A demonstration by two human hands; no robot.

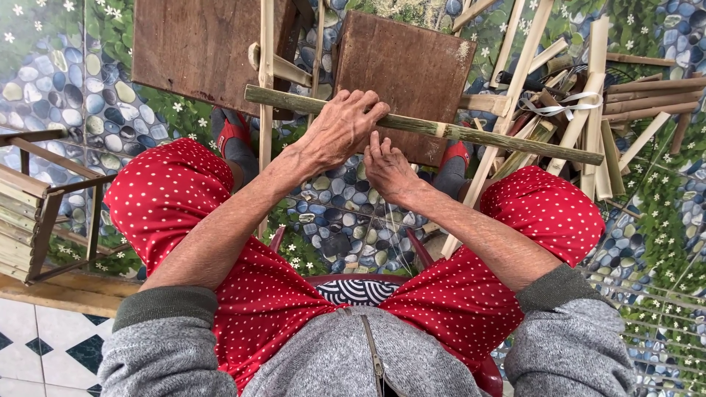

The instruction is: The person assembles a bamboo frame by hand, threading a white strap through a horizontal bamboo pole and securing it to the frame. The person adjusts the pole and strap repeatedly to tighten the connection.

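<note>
Left hand [340, 129] clamped over the bamboo stick [423, 126], which lies across the near edge of the wood block [412, 70]; right hand [388, 170] just under it, fingers loosely together, holding nothing seen. Stick could roll off or splinter skin. Any tool is hidden; stick pile [588, 125] cut off right.

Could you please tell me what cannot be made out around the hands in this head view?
- Left hand palm: hidden, wrapped over the bamboo stick.
- Right hand fingertips: tucked under the stick.
- Wooden board: cut off by the top edge.
</note>
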